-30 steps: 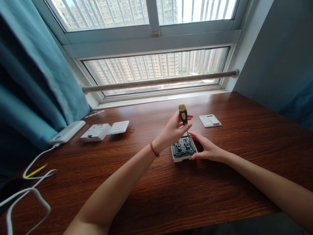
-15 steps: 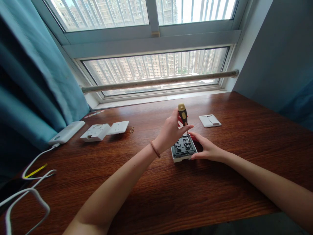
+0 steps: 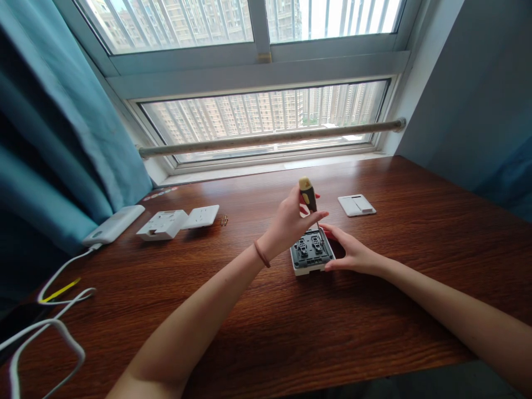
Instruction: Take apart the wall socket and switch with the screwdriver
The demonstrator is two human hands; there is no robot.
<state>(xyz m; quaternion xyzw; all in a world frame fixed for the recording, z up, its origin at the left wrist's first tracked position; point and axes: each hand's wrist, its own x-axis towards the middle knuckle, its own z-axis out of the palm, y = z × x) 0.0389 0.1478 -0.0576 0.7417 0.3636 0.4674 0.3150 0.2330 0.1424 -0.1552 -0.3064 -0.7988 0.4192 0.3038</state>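
Observation:
My left hand (image 3: 293,215) grips a screwdriver (image 3: 308,195) with a yellow and black handle, its shaft pointing down. The tip meets the right side of an opened wall switch (image 3: 310,250), whose dark inner mechanism faces up in a white box. My right hand (image 3: 353,252) is closed around the right side of the switch, thumb at the near corner and fingers at the far side. The switch rests flat on the wooden table. My left hand hides part of its far edge.
A white switch cover (image 3: 356,205) lies behind to the right. On the left are several brass screws (image 3: 224,220), a white socket panel (image 3: 201,216), a white mounting box (image 3: 162,225) and a white power bank (image 3: 114,225) with a white cable (image 3: 66,257). A window sill borders the table's back.
The screwdriver handle has tilted slightly to the left, and my left hand and wrist have shifted a little that way. My right hand and the switch stay put.

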